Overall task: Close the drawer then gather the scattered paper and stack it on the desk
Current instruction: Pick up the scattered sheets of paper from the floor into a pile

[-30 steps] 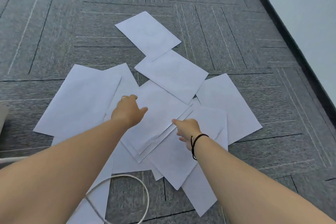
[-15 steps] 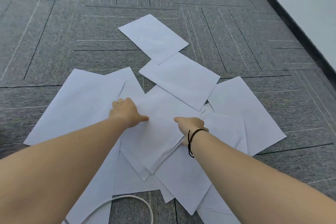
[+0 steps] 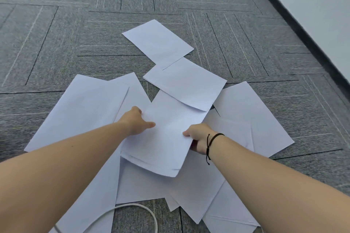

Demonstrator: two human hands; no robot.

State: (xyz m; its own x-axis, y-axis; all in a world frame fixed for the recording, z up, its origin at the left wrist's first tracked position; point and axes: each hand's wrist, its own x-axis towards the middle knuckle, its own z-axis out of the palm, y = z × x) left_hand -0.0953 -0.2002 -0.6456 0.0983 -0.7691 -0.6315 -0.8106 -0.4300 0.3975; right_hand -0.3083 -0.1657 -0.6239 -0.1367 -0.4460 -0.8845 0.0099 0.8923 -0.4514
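Note:
Several white paper sheets lie scattered and overlapping on the grey carpet (image 3: 56, 34). A small stack of sheets (image 3: 164, 138) sits in the middle, gripped at both side edges. My left hand (image 3: 135, 123) holds its left edge, thumb on top. My right hand (image 3: 198, 138), with a black cord on the wrist, grips the right edge with fingers under the paper. The farthest sheet (image 3: 158, 42) lies alone at the top, with another sheet (image 3: 186, 83) just below it. The drawer and desk are out of view.
A white cable (image 3: 136, 212) loops on the carpet at the bottom edge, partly under paper. A white wall with a dark skirting strip (image 3: 295, 22) runs diagonally at the upper right. More sheets spread left (image 3: 81, 108) and right (image 3: 255, 117).
Both hands have closed on the middle sheets and drawn them together into a small stack, its near edge now overlapping the lower papers. The view has shifted slightly forward.

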